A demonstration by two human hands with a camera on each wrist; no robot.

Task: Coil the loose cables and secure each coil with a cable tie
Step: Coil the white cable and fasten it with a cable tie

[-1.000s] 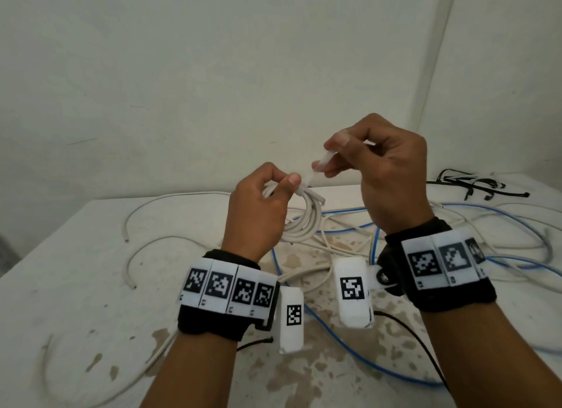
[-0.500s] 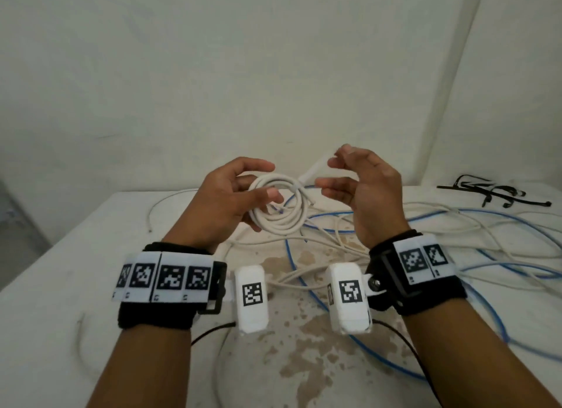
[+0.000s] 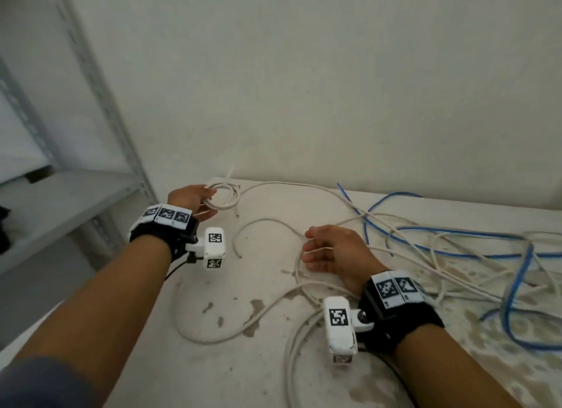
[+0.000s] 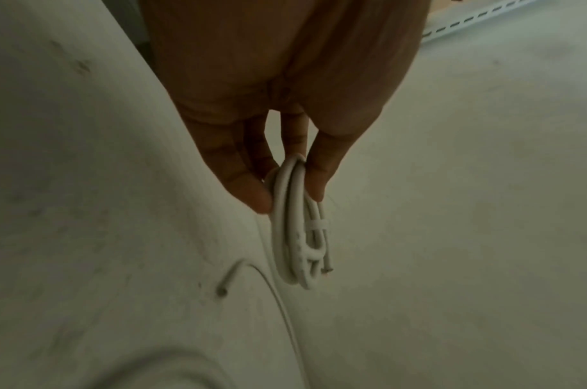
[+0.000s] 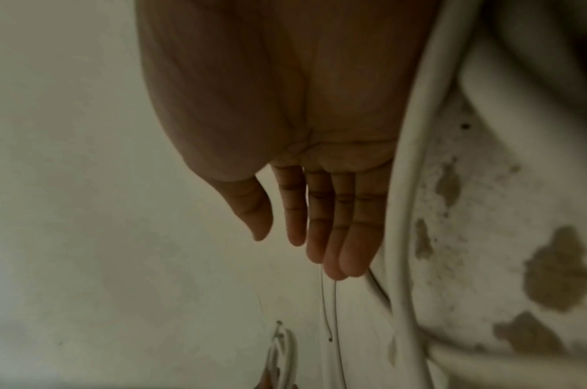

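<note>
A small white cable coil (image 3: 224, 197) lies low at the table's far left corner, bound by a white cable tie (image 4: 316, 225) whose tail (image 3: 230, 173) sticks up. My left hand (image 3: 209, 207) pinches the coil's near side between thumb and fingers (image 4: 252, 194); the coil (image 4: 297, 237) hangs edge-on in the left wrist view. My right hand (image 3: 307, 246) hovers flat over the middle of the table (image 3: 146, 362), fingers (image 5: 348, 237) straight and holding nothing. A loose white cable (image 3: 267, 223) curves just under and left of it. The right wrist view shows the coil (image 5: 283, 347) far ahead.
Blue cables (image 3: 456, 234) and more white cables (image 3: 474, 274) tangle across the table's right half. A thick white cable (image 5: 402, 210) runs beside my right palm. A grey metal shelf (image 3: 76, 201) stands left of the table, and a wall (image 3: 304, 88) closes the back.
Both hands came down from chest height. The left carried the tied coil to the far left corner. The right let go of the tie's tail and dropped open over the loose cable.
</note>
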